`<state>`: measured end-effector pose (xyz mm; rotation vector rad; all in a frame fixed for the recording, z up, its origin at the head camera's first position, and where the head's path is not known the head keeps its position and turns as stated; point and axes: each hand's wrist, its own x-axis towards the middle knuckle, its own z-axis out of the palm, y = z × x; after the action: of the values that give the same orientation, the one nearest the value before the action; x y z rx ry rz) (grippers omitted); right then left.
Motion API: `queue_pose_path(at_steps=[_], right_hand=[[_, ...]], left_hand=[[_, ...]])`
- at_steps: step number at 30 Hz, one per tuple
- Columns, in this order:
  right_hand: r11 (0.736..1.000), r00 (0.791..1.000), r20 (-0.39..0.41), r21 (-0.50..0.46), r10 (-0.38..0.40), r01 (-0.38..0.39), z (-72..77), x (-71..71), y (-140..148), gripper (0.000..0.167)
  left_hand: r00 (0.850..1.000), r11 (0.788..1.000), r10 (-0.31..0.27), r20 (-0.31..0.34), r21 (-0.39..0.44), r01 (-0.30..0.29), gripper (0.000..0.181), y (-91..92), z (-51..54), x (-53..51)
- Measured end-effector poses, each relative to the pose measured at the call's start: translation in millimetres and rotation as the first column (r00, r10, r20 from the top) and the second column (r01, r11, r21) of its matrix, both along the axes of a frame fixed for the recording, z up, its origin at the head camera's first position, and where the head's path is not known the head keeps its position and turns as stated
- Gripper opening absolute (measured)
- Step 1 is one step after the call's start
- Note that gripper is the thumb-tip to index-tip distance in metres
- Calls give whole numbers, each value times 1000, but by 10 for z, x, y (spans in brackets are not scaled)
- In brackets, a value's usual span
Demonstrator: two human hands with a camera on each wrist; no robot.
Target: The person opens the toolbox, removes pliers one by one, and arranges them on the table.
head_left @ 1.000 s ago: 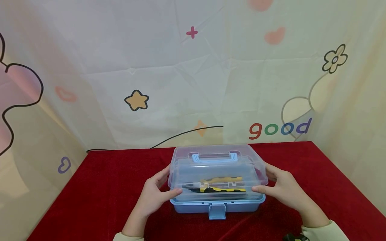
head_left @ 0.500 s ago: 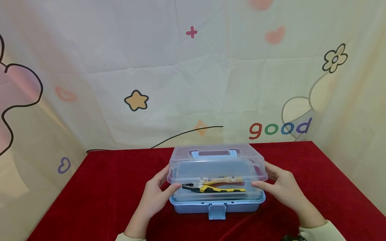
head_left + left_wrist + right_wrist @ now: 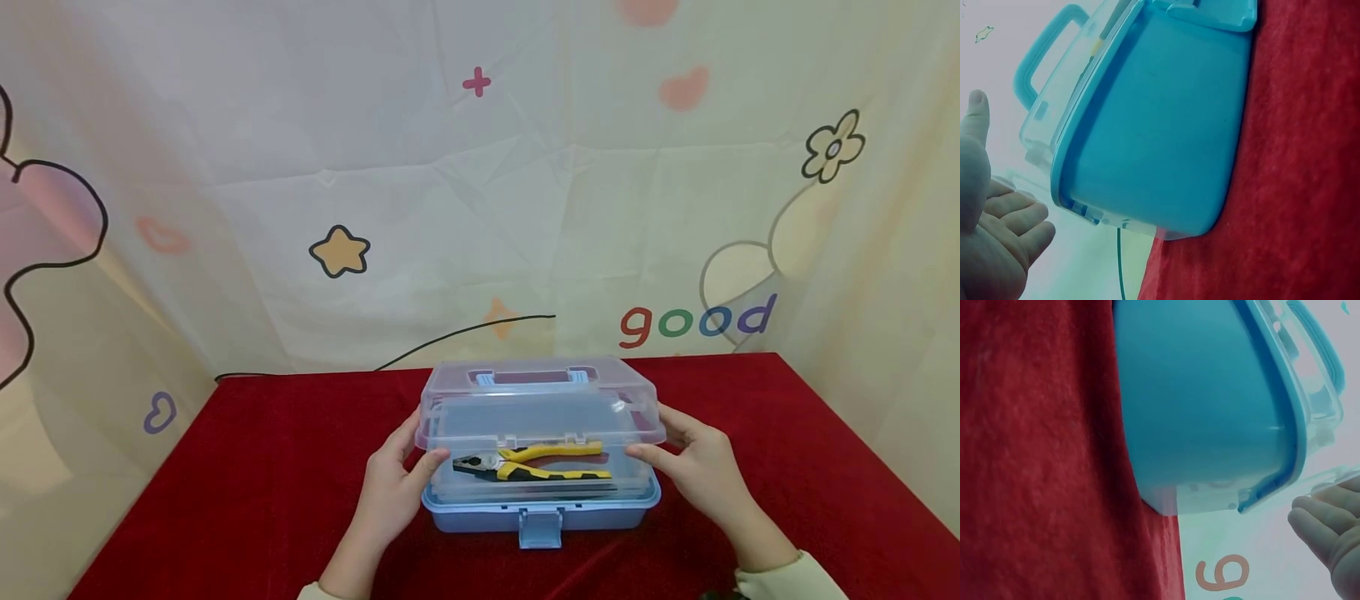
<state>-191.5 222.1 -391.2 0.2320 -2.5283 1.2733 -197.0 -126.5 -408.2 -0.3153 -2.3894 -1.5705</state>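
A light-blue toolbox [image 3: 480, 520] sits on the red cloth, its clear lid [image 3: 540, 417] tilted up at the front. Under the lid, pliers [image 3: 555, 475] with yellow-and-black handles lie in the upper part of the box. My left hand [image 3: 390, 483] holds the lid's left end, thumb at the front and fingers by the side. At the right end my right hand [image 3: 701, 467] holds it the same way. Some fingertips are hidden behind the lid in the head view. A blue latch [image 3: 540, 530] hangs down from the box front.
The red cloth [image 3: 285, 467] covers the table and extends on both sides of the box. Behind stands a pale printed curtain [image 3: 480, 208], close to the table's back edge. The lid's blue carrying handle [image 3: 577, 377] lies on top.
The lid's front edge has risen and tilted back, with both hands moving up slightly alongside. The carrying handle has folded back. The pliers show more plainly; the box base stays put.
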Motion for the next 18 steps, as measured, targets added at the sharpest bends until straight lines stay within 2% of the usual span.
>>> queue_pose_path(at_steps=[6,12,18], right_hand=[[999,999,-6,-20,-32,32,-6,-8,-31,63],[998,998,23,-8,-58,58,11,-8,-28,62],[998,998,16,10,-69,69,83,-52,-7,60]], left_hand=[[1000,999,29,4,-12,-29,71,35,-2,-2],[999,998,51,10,-45,-51,70,31,12,-10],[998,993,62,-19,-100,-64,69,15,60,-54]])
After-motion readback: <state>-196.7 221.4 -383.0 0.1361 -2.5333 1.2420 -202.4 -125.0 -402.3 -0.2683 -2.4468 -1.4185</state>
